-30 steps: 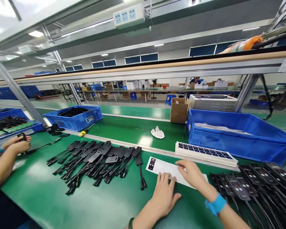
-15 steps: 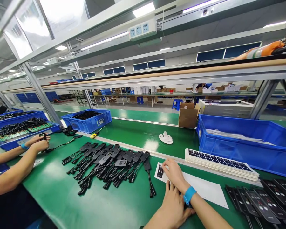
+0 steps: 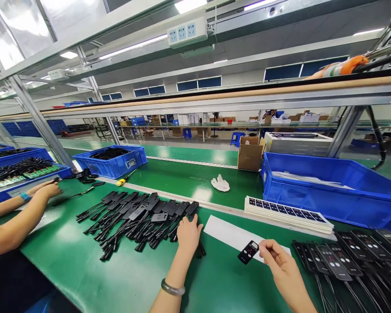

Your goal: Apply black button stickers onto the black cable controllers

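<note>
Taking the white strip on the green desk as my landmark, I have the black label over its near edge, toward its right end; whether the two touch, I can't tell from here. My right hand, just off the strip's near right side, pinches the label by its right edge between thumb and forefinger, the other fingers curled in, so that hand is by far the nearer to it. The label's long axis slants from near left to far right, cutting across the strip's own, which runs from far left to near right. My left hand is off the strip's left end, fingers reaching away from me to a black housing, its palm hidden; I can't tell whether it grips anything or merely touches. That housing lies left of the strip, well apart from the label, at the near-right edge of the pile of cabled housings.
</note>
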